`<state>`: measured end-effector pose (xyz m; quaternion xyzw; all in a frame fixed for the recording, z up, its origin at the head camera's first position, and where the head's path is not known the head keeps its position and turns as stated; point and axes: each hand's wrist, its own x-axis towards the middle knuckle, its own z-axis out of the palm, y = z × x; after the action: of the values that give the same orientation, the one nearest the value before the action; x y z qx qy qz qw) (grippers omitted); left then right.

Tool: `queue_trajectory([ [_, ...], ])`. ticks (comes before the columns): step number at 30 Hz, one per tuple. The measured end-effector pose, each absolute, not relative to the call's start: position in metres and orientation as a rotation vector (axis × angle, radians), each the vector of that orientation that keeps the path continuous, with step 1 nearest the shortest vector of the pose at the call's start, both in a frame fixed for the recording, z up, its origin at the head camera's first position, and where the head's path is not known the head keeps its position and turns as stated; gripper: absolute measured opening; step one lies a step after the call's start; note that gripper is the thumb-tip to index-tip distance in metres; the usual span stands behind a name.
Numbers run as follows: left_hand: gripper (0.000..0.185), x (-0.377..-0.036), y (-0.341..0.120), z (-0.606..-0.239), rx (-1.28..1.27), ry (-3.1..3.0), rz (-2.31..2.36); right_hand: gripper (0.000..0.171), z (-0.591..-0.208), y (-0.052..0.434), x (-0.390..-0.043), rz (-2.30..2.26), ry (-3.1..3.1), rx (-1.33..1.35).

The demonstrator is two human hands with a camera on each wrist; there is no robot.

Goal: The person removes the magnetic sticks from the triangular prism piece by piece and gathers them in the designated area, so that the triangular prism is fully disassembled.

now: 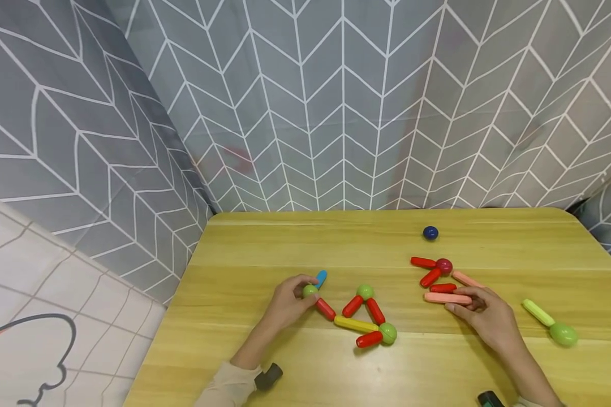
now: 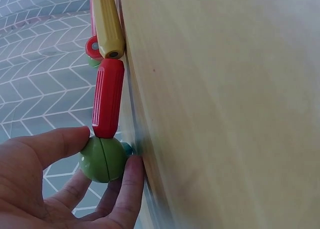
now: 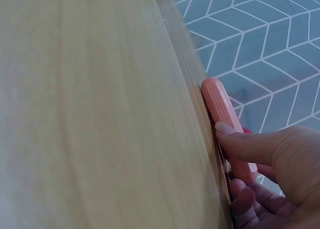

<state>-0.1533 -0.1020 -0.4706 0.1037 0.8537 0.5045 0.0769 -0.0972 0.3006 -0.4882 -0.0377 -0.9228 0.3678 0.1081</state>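
Adding a pink rod [image 1: 444,298], apparently.
Left hand [image 1: 287,301] pinches green ball [image 2: 104,160], right hand [image 1: 489,321] pinches the rod; alignment seems needed next.

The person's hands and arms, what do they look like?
The left hand and right hand are gloveless. On the left is a wrinkled cream sleeve, with a small dark device by the cuff. On the right, a sliver of pale sleeve shows near a black-and-green device.
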Motion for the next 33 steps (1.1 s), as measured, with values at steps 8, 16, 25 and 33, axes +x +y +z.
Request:
queue_trajectory([
  [8,0.024,-0.156,-0.102,-0.467,0.324,2.604,1.455,0.032,-0.487,0.298,-0.1,1.019,-2.721,-0.158],
  [16,0.026,-0.153,-0.104,-0.467,0.331,2.679,1.32,0.041,-0.481,0.292,-0.096,1.006,-2.782,-0.168],
  [25,0.029,-0.15,-0.099,-0.464,0.36,2.816,1.209,0.041,-0.462,0.263,-0.088,0.935,-2.728,-0.076],
  [33,0.036,-0.14,-0.089,-0.454,0.63,2.869,1.093,0.039,-0.461,0.222,-0.077,1.108,-2.736,0.256],
])
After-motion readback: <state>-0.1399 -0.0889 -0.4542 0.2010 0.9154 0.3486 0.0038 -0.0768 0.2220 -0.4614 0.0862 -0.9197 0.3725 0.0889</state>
